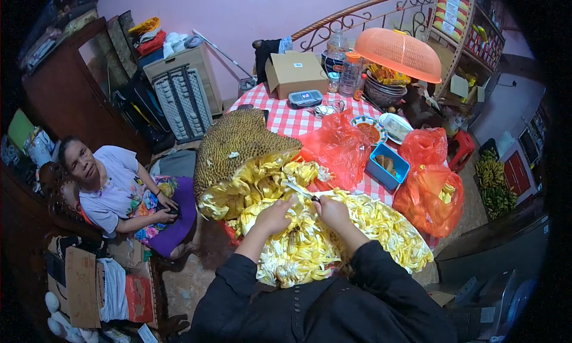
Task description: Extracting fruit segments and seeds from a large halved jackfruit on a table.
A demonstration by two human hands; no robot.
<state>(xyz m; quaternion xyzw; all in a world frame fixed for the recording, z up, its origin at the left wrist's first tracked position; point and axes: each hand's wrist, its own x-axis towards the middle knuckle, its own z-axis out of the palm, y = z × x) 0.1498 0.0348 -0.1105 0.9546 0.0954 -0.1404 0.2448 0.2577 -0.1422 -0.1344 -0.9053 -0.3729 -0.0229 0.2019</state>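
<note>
My right hand [333,213] is closed on the dark handle of a knife [298,189], its blade pointing up and left over the fruit. My left hand [273,215] touches the yellow flesh of an opened jackfruit, close to the blade; whether its fingers grip a piece is hidden. The jackfruit's spiky greenish-brown rind [237,142] rises at the upper left of the round table. Cut-open jackfruit flesh with yellow and white strands [384,229] spreads under and right of my hands. A red plastic bag [337,148] lies just beyond the knife.
On the checked tablecloth [286,115] stand a blue plastic container [388,166], a bowl of red sauce [370,129], a cardboard box [297,75], jars and an orange mesh food cover [397,54]. Filled red bags [429,200] sit at the right edge. A seated person [129,191] is at the left.
</note>
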